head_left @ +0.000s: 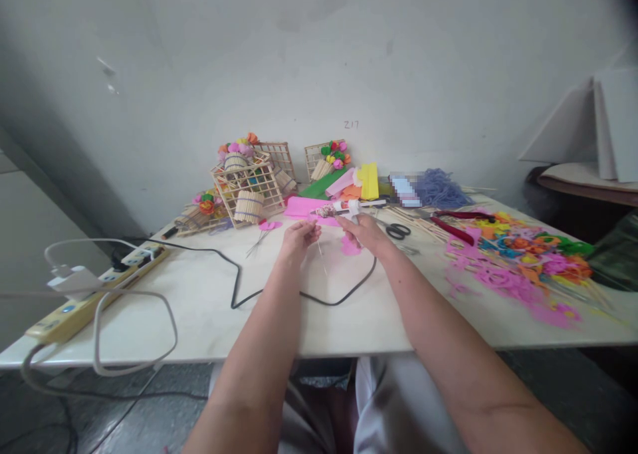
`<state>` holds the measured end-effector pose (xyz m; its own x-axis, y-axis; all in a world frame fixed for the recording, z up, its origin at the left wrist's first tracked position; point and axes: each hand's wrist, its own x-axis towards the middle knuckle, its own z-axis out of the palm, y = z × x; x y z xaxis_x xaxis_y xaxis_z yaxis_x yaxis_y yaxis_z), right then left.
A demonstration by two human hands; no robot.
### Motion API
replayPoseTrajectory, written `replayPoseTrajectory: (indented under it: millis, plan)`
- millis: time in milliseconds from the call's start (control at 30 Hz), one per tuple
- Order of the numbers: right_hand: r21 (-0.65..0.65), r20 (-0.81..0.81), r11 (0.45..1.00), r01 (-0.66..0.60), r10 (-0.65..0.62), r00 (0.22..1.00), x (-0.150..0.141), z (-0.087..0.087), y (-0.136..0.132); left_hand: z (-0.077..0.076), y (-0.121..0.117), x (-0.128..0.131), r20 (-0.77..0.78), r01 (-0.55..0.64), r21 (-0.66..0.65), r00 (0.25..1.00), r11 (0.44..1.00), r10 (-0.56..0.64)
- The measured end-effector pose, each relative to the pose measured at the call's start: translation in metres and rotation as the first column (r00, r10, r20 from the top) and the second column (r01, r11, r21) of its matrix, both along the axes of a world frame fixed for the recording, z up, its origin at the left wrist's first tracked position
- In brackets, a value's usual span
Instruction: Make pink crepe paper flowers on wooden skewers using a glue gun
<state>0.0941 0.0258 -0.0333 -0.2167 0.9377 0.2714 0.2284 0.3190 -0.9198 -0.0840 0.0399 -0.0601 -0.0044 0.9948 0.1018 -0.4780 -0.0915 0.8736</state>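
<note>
My left hand (301, 236) is closed in a pinch on a thin wire stem (322, 253), which slants down below the fingers. My right hand (366, 231) grips a white hot glue gun (353, 206), its front end pointing left above the wire and a white glue stick (375, 203) at its back. A black cord (343, 302) runs from under the right hand across the table. Pink crepe paper (302, 207) lies just beyond both hands. Pink paper pieces (350, 245) show below the right hand. The fingertips are small and partly hidden.
Bamboo stick baskets (249, 207) with paper flowers stand at the back left. A power strip (64, 314) lies left. Black-handled scissors (397, 230), red-handled pliers (453, 228), purple yarn (441, 188) and colourful paper scraps (523, 254) lie to the right.
</note>
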Motion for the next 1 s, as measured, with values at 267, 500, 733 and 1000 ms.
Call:
replayPoseTrajectory:
  millis: [267, 500, 733, 1000]
  plan:
    - [-0.013, -0.001, 1.000, 0.020, -0.020, 1.000, -0.0015, 0.0010, -0.0007, 0.0005, -0.0010, 0.0005, -0.005, 0.006, 0.000, 1.000, 1.000, -0.006]
    - [-0.032, -0.002, 0.999, 0.028, -0.028, 1.000, -0.0028, 0.0022, -0.0022, -0.0009, 0.0006, -0.0005, 0.022, 0.007, 0.011, 1.000, 1.000, -0.007]
    - [-0.012, 0.010, 0.999, 0.037, -0.036, 0.999, -0.0029, 0.0029, -0.0032, -0.0007, 0.0009, -0.0006, 0.012, 0.005, 0.005, 1.000, 1.000, -0.005]
    - [-0.004, 0.006, 0.999, 0.047, -0.047, 0.999, -0.0042, 0.0056, -0.0062, -0.0012, 0.0005, -0.0004, 0.008, 0.033, 0.012, 0.999, 0.999, -0.033]
